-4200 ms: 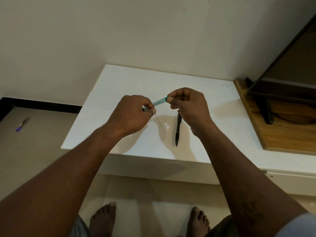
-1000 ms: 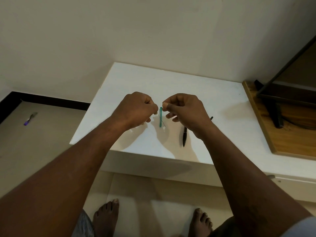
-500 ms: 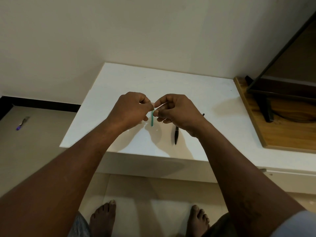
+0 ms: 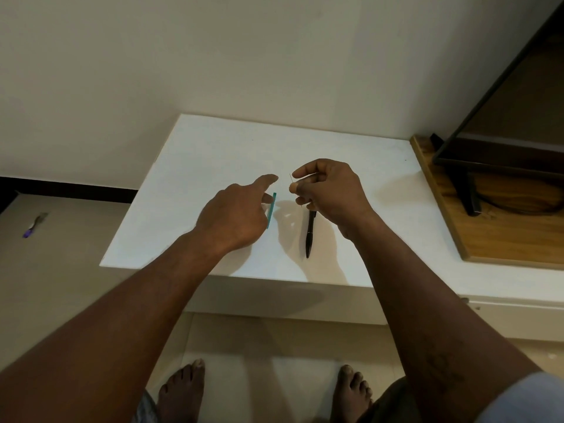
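1. Pinching a thin refill (image 4: 291,178) between thumb and forefinger, the right hand (image 4: 329,190) hovers above the tabletop (image 4: 213,148); its other fingers (image 4: 305,199) are curled in beneath.
2. The left hand (image 4: 232,218) is just beside it, with the index finger stretched straight forward and nothing visibly gripped.
3. One teal barrel (image 4: 271,210) lies on the tabletop at the left hand's inner edge, partly hidden by it. I cannot tell whether the hand touches it.
4. One black pen (image 4: 309,233) lies on the tabletop under the right hand, pointing towards the near edge, close to the teal barrel but apart from it.
5. The tabletop is white and matte, and its far edge meets a plain pale wall (image 4: 213,56).
6. On the right, one wooden board (image 4: 488,239) carries the black stand (image 4: 470,193) of one dark screen (image 4: 503,117).
7. Below lies a light tiled floor (image 4: 61,285) with a black skirting strip (image 4: 76,189) along the wall. One small purple-tipped object (image 4: 30,230) rests on it at far left.
8. Two bare feet (image 4: 183,389) stand at the bottom edge.
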Motion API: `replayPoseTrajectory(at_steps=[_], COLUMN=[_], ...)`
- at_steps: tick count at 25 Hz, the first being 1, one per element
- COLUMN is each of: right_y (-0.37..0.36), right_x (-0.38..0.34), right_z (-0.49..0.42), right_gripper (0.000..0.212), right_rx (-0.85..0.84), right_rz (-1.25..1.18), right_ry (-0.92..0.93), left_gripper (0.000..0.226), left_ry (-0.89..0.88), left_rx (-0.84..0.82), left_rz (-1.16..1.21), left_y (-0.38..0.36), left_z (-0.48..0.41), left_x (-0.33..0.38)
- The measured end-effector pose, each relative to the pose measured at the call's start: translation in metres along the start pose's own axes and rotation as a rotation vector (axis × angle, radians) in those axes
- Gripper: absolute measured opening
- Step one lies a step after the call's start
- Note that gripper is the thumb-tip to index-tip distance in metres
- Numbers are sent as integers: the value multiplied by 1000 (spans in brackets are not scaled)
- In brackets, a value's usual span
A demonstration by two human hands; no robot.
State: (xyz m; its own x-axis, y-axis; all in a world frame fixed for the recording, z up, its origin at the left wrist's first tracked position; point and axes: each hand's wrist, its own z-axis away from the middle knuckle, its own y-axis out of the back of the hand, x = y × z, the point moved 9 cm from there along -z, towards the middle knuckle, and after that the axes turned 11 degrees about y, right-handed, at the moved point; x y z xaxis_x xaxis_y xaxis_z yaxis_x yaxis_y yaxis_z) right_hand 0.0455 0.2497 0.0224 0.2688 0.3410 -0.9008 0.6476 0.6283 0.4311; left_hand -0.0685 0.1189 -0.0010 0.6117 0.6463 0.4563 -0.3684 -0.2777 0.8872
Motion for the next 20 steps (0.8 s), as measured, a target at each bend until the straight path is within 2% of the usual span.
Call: replayPoseTrajectory(at_steps=[11, 16, 20], right_y=[1, 5, 8], right_x=[-1, 0, 1], right_z=[1, 1, 2], right_gripper=[17, 16, 15], right_rx=[3, 19, 29], right_rz=[23, 23, 6], right_ry=[23, 25, 14], left_gripper=[60, 61, 47], left_ry=[-119, -77, 0], left_rx=[100, 133, 107], left_rz=[-68, -57, -22], left_y=[-1, -9, -13], left_z=[10, 8, 1], left_x=[17, 22, 11])
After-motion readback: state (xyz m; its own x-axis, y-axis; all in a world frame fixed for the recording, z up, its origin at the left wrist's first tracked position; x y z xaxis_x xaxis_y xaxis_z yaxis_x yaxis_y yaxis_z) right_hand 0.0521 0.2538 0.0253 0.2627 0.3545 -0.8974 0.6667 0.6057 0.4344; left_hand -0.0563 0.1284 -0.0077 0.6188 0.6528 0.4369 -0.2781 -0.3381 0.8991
